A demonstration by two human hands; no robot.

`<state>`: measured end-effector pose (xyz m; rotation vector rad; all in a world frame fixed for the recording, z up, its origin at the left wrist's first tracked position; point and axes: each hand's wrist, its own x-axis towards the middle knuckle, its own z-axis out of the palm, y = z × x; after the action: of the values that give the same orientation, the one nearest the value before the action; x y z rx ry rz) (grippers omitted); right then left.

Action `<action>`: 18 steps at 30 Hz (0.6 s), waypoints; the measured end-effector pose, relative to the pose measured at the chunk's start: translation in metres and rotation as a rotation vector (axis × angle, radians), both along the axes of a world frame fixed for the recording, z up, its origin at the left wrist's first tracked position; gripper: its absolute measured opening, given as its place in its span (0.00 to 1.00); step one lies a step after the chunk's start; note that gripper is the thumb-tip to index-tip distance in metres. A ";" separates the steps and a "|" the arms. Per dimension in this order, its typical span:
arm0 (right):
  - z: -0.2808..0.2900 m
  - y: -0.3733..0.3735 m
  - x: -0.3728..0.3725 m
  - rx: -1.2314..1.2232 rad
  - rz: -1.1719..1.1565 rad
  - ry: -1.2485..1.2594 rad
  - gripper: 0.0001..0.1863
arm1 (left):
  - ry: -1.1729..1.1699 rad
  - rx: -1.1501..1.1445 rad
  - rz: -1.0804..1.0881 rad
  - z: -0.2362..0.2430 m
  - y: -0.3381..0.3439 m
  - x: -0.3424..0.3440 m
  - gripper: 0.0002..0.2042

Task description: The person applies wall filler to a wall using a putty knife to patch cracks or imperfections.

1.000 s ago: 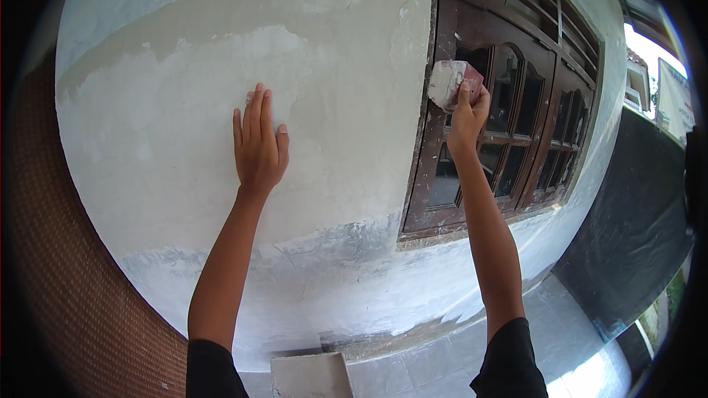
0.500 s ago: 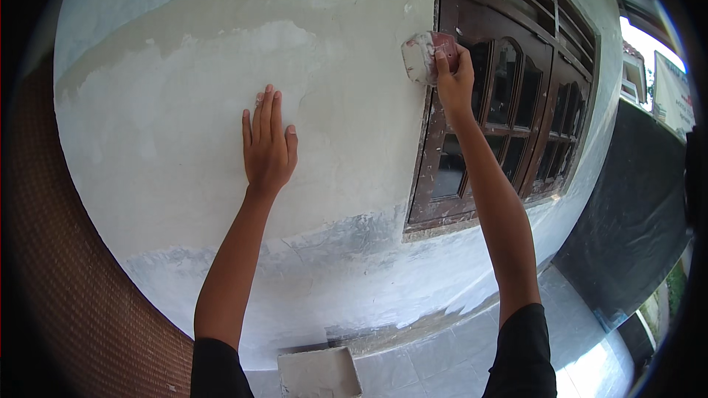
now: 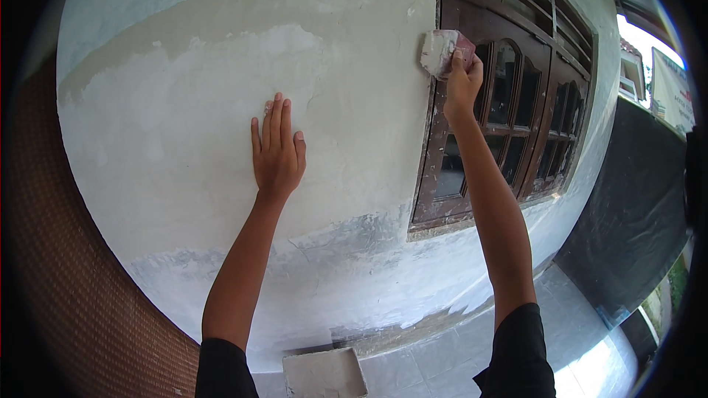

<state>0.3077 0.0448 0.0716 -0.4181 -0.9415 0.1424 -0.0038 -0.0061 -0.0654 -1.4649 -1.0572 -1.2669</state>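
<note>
My left hand point(image 3: 279, 149) lies flat against the plastered wall point(image 3: 184, 184), its fingers stretched upward and a pale smear on one of them. My right hand point(image 3: 463, 81) grips a scraper point(image 3: 447, 52) by its reddish part, the thumb on the near side. Pale filler coats the scraper's left portion. It is held at the wall's edge beside the upper left of the dark wooden window frame point(image 3: 451, 14). The wall carries patches of beige and whitish filler, with a rougher grey-white band lower down.
A shallow tray point(image 3: 324, 373) with pale, coated surfaces sits on the grey tiled floor point(image 3: 420, 357) below. Woven brown matting point(image 3: 88, 280) curves along the left. Black sheeting point(image 3: 627, 199) hangs at the right, near a printed banner point(image 3: 670, 92).
My right hand has shifted the scraper slightly right, further over the window frame's edge. My left hand sits a little further right and lower on the wall.
</note>
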 end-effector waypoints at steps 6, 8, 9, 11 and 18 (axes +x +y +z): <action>-0.018 0.018 0.024 -0.091 -0.148 0.008 0.18 | 0.012 -0.018 -0.028 -0.002 0.000 0.005 0.28; -0.032 0.020 0.025 -0.092 -0.071 0.166 0.17 | 0.015 -0.016 -0.016 -0.008 -0.003 -0.001 0.28; -0.043 0.016 0.022 -0.101 0.003 0.324 0.16 | 0.026 -0.020 0.004 -0.013 -0.004 -0.003 0.27; -0.069 0.006 0.017 -0.126 0.062 0.229 0.16 | 0.035 -0.027 0.031 -0.024 -0.006 -0.006 0.27; -0.166 -0.055 -0.001 -0.200 0.358 -0.012 0.09 | 0.050 -0.252 -0.059 -0.060 -0.046 -0.017 0.29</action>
<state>0.3065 -0.0098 -0.0948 -0.4312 -1.0118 0.5641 -0.0212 -0.0523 -0.1256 -1.7195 -1.1806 -1.1626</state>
